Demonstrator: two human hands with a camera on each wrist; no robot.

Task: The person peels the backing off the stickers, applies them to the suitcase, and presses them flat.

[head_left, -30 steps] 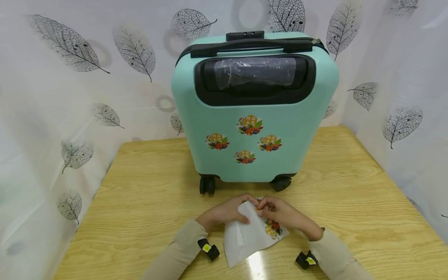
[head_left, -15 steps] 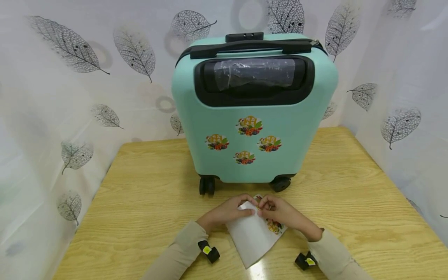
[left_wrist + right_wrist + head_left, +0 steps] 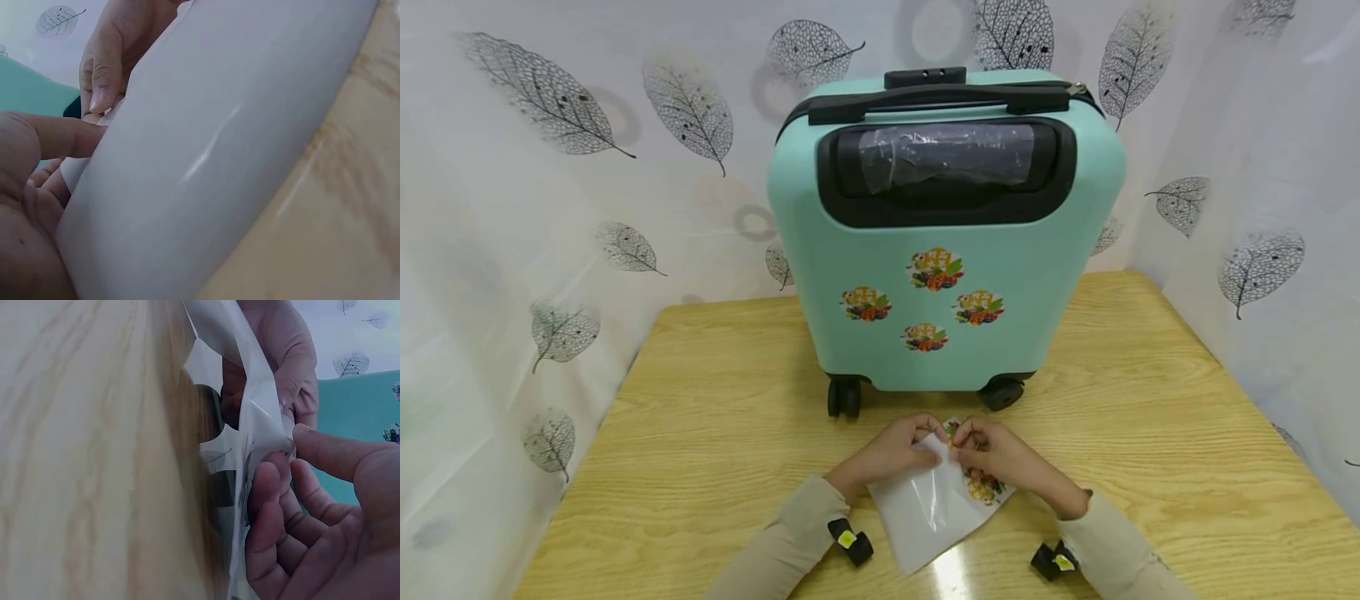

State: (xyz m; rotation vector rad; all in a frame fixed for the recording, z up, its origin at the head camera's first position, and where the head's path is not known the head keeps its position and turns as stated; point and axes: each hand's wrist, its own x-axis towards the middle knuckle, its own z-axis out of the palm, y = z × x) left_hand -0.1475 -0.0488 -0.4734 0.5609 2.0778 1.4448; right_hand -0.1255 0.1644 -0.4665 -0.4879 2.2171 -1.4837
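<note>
A white sticker sheet [image 3: 925,508], with colourful fruit-printed stickers [image 3: 983,487] on its right part, is held above the table, its pale backing folded over. My left hand [image 3: 895,450] grips the sheet's upper edge between thumb and fingers; the left wrist view shows its thumb lying on the white backing [image 3: 187,125]. Thumb and fingertips of my right hand [image 3: 1003,458] pinch the sheet at the fold, right beside the left fingertips. A small coloured bit shows between them in the right wrist view; whether a sticker's edge is lifted there, I cannot tell.
Just behind the hands stands a mint-green suitcase [image 3: 880,358] on black wheels [image 3: 844,397], with several matching stickers [image 3: 935,269] on its front. A wooden table [image 3: 715,392] lies under everything. Leaf-patterned sheeting [image 3: 700,200] hangs around the back and sides.
The lower part of the sheet swings right, then back left, as the left thumb shifts along the backing. Both hands stay at nearly the same spot, and the suitcase is still.
</note>
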